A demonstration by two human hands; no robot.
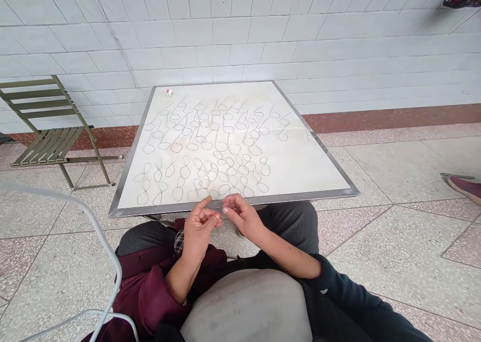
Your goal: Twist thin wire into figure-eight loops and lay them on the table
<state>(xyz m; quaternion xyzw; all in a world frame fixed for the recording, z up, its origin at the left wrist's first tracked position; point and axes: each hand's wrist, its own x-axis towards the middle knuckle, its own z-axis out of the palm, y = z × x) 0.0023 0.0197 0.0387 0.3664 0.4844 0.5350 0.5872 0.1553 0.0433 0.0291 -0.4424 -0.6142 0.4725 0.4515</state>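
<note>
Just off the near edge of a white table (300,166) with a grey rim, my two hands are close together, a small gap between them. My left hand (202,222) pinches thumb and fingers together on something too small to make out. My right hand (240,213) is beside it, its thumb and fingertips close together; whether anything lies between them cannot be seen. Many thin dark wire loops (213,174) are spread over the tabletop, several twisted into figure eights, others with a straight tail.
A small red and white item (170,92) lies at the table's far left corner. A slatted folding chair (50,131) stands at the left. A pale curved tube (108,252) crosses the lower left. At the right edge is a shoe (466,188).
</note>
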